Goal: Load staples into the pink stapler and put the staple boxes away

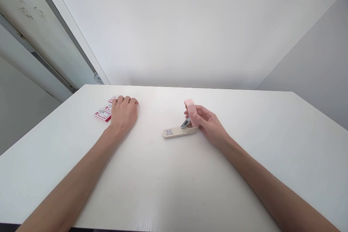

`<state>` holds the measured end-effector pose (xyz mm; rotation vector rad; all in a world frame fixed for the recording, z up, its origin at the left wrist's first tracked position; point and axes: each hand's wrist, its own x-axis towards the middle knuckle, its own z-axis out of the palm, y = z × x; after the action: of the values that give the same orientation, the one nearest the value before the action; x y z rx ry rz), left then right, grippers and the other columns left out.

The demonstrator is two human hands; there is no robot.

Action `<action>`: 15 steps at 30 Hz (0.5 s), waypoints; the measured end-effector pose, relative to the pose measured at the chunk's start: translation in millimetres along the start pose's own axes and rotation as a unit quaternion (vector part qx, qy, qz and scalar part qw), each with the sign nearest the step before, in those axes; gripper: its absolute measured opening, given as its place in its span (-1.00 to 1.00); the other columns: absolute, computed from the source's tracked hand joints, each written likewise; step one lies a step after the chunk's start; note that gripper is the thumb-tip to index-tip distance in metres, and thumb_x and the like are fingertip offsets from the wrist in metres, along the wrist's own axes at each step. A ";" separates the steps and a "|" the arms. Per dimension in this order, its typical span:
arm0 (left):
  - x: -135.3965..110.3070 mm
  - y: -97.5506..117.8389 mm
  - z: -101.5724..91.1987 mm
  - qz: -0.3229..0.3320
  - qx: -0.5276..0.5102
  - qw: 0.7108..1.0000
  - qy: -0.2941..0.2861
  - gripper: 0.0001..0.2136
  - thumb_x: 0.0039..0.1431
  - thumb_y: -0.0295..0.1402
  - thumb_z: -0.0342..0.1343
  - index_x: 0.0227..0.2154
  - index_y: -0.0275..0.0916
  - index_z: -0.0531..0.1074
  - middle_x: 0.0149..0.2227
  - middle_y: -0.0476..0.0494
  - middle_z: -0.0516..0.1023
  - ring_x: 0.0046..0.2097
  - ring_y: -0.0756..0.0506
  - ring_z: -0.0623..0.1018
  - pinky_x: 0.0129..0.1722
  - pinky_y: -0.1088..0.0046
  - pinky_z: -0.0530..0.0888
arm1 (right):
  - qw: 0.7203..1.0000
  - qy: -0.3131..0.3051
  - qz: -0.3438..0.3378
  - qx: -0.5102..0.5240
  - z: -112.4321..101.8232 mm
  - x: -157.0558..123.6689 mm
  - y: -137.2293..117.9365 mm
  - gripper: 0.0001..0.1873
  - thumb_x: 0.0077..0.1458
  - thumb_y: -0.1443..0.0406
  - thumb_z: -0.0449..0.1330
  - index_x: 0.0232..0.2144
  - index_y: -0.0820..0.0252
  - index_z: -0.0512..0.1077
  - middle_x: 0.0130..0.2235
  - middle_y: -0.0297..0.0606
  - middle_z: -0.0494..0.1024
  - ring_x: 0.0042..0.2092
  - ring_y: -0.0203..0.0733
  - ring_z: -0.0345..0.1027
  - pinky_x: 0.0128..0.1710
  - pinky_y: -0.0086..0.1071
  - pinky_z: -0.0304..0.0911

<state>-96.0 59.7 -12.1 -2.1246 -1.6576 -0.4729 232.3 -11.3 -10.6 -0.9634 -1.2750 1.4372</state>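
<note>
Right now your right hand (209, 121) has its thumb and fingers clamped on the raised pink plastic top arm (191, 110) of a small stapler (178, 132), which sits opened on the white worktop (168, 174), near its middle and well apart from your left hand (124, 113). The cream plastic base (176, 132) lies along the worktop, with a square printed label (169, 132) near its free end, and the silvery metal rail (185, 123) slants down between arm and base. To handle it well, pinch the pink arm close to where you have it and hold it steady, since a loose grip could let it swing about the hinge. It would be wise to have your fingertips clear of the metal rail and to leave the base flat, so the stapler does not tip or slide.

Over on the left, your left hand rests knuckles up beside some flat red-and-white printed packs (103, 114), partly covering them. Its fingers curl downward; you cannot tell from this view whether they grip a pack. Were you to lift one, a light hold by the edges should avoid scattering the others.
</note>
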 end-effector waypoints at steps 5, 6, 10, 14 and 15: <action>-1.8 -6.2 -0.3 -0.026 -0.031 0.999 -0.003 -0.64 0.33 -0.38 -0.15 -0.19 -0.20 0.61 -0.18 -0.43 0.60 -0.02 -0.45 0.42 0.02 -0.15 0.26 | 1.000 -0.001 0.001 -0.004 -0.9 0.6 0.1 -0.50 0.14 -0.09 0.35 0.02 -0.01 0.54 0.06 -0.11 0.56 -0.02 -0.01 0.45 -0.07 -0.11 0.45; -1.9 -5.5 -1.0 -0.030 -0.037 0.999 -0.004 -0.65 0.33 -0.38 -0.13 -0.19 -0.20 0.61 -0.18 -0.42 0.59 -0.01 -0.45 0.42 0.03 -0.15 0.25 | 1.000 -0.002 0.001 -0.003 -0.9 0.4 0.0 -0.51 0.15 -0.09 0.35 0.02 -0.01 0.53 0.06 -0.11 0.55 -0.02 -0.02 0.45 -0.07 -0.12 0.45; -0.9 0.1 -6.1 -0.025 -0.052 0.998 0.009 -0.70 0.33 -0.37 -0.07 -0.14 -0.18 0.59 -0.12 -0.40 0.57 0.02 -0.45 0.41 0.05 -0.14 0.27 | 1.000 -0.004 0.001 -0.001 -0.3 -0.2 0.0 -0.51 0.16 -0.08 0.35 0.04 -0.02 0.53 0.07 -0.12 0.55 -0.01 -0.02 0.44 -0.06 -0.12 0.44; 1.4 13.9 -13.5 0.014 -0.082 0.996 0.037 -0.76 0.33 -0.32 0.04 -0.07 -0.18 0.56 -0.10 -0.36 0.55 0.03 -0.41 0.42 0.04 -0.09 0.32 | 1.000 -0.005 -0.005 -0.002 0.3 0.5 0.2 -0.52 0.16 -0.07 0.35 0.03 -0.01 0.53 0.06 -0.12 0.56 0.03 0.00 0.43 -0.03 -0.10 0.44; 1.5 19.4 -15.4 0.029 -0.101 0.994 0.040 -0.78 0.34 -0.31 0.05 -0.07 -0.18 0.56 -0.11 -0.33 0.56 0.01 -0.39 0.42 0.03 -0.05 0.34 | 1.000 -0.005 -0.006 -0.003 0.4 0.9 0.1 -0.52 0.16 -0.07 0.35 0.03 -0.01 0.54 0.06 -0.12 0.56 0.03 -0.01 0.44 -0.02 -0.10 0.43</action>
<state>-77.1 49.0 -0.1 -2.2574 -1.5573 -0.7240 231.7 -10.6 -10.7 -0.9529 -1.2902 1.4311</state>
